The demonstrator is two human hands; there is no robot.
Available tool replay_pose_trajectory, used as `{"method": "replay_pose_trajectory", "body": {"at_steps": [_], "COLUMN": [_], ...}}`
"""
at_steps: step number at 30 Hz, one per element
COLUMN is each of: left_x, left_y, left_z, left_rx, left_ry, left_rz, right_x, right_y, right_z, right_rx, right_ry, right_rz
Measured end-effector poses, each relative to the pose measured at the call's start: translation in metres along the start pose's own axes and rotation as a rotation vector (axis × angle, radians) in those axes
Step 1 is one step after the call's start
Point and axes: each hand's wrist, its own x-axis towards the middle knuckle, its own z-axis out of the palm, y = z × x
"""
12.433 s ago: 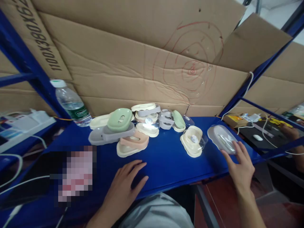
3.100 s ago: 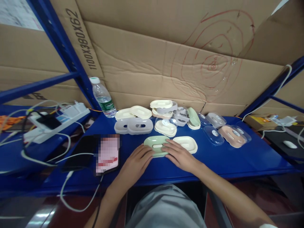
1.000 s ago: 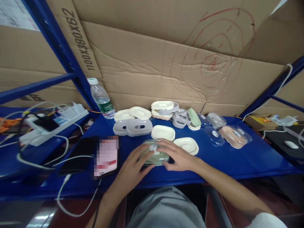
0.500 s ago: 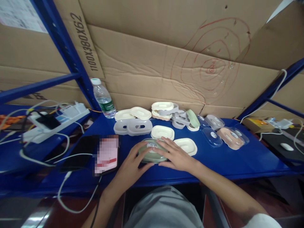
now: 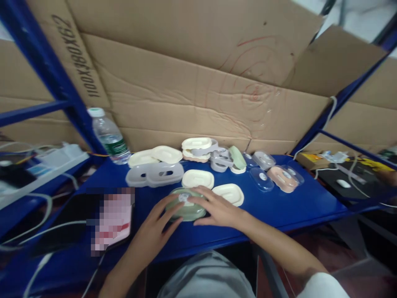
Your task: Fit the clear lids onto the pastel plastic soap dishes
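A green soap box with a clear lid (image 5: 190, 212) lies on the blue table near its front edge, a round label on the lid. My left hand (image 5: 161, 219) holds it from the left, fingers over the lid and thumb along the near side. On the right side my right hand (image 5: 214, 207) grips it, fingers spread across the top, thumb low near the front edge. Just behind is a cream oval tray (image 5: 197, 179). Another cream tray (image 5: 231, 194) sits beyond my right hand, close to its knuckles.
Grey soap-box bases (image 5: 155, 176) and cream trays (image 5: 167, 154) lie at back left. A mixed stack (image 5: 197, 143) stands against the cardboard (image 5: 173, 95). Clear lids (image 5: 262, 179) and a pink base (image 5: 283, 178) are to the right. A water bottle (image 5: 110, 138) and phone (image 5: 114, 219) are left.
The view has swung to the right, so the table and its things appear farther left. Both hands stay on the green soap box, with my right thumb slightly farther from its front edge.
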Motion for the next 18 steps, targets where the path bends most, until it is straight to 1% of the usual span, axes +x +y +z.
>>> {"method": "replay_pose_trajectory", "body": {"at_steps": [2, 4, 6, 8, 10, 12, 14, 15, 16, 18], "left_x": [0.001, 0.001, 0.0, 0.0, 0.001, 0.002, 0.003, 0.003, 0.004, 0.003], "left_y": [0.0, 0.002, 0.004, 0.005, 0.006, 0.006, 0.006, 0.006, 0.007, 0.007], "left_z": [-0.001, -0.004, -0.006, -0.007, -0.006, -0.004, -0.003, -0.002, -0.002, -0.002], "left_rx": [0.018, 0.027, 0.028, 0.028, 0.036, 0.053, 0.064, 0.064, 0.062, 0.055], "left_ry": [0.024, 0.063, 0.079, 0.068, 0.056, 0.053, 0.045, 0.037, 0.029, 0.017], "left_rz": [-0.009, -0.037, -0.06, -0.053, -0.022, 0.009, 0.023, 0.025, 0.025, 0.025], "right_x": [0.002, 0.001, -0.008, -0.025, -0.05, -0.08, -0.109, -0.122, -0.133, -0.149], "right_y": [0.0, 0.001, 0.007, 0.022, 0.051, 0.094, 0.143, 0.167, 0.188, 0.221], "right_z": [-0.003, -0.012, -0.029, -0.055, -0.087, -0.122, -0.153, -0.165, -0.174, -0.182], "right_rx": [-0.041, -0.096, -0.164, -0.242, -0.335, -0.437, -0.514, -0.533, -0.541, -0.539], "right_ry": [0.026, 0.086, 0.204, 0.379, 0.564, 0.658, 0.656, 0.619, 0.588, 0.532], "right_rz": [-0.035, -0.039, 0.024, 0.166, 0.343, 0.489, 0.599, 0.632, 0.662, 0.731]}}
